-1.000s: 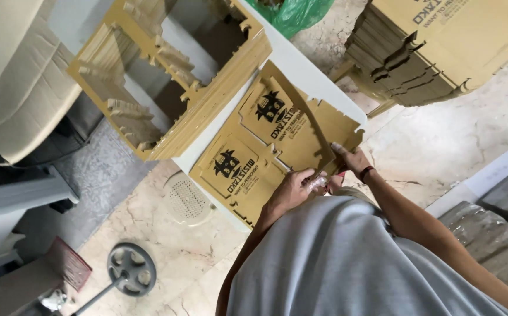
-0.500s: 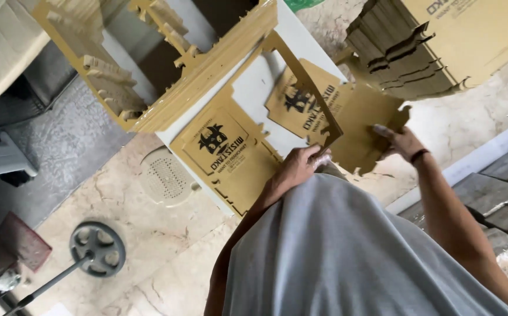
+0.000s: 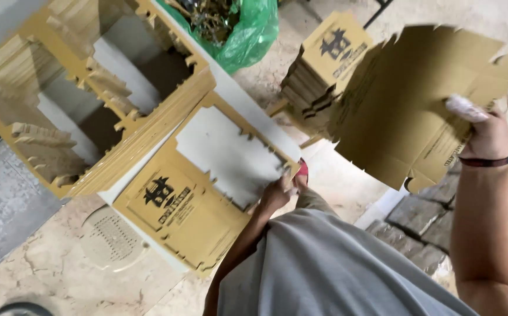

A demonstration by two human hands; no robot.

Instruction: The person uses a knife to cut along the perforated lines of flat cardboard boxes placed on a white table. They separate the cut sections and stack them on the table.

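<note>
My right hand [image 3: 485, 131] grips a flat brown die-cut cardboard box blank [image 3: 406, 105], raised in the air to the right. My left hand [image 3: 277, 193] pinches the edge of a brown cardboard sheet [image 3: 178, 205] that lies on a white table [image 3: 236, 93]. That sheet has a large cut-out hole, with the white tabletop showing through. A black printed mark remains on the sheet's lower part. I wear a grey shirt and a dark band on my right wrist.
A thick stack of cardboard frames with cut-out holes [image 3: 90, 117] lies at the left on the table. A pile of printed box blanks [image 3: 324, 70] stands behind. A green plastic bag [image 3: 236, 29] sits at the top. A round floor drain [image 3: 110, 237] is set in the stone floor.
My right hand has pulled the box blank free of the sheet and swung it up and to the right. The left hand stays on the leftover frame. The camera view shifted.
</note>
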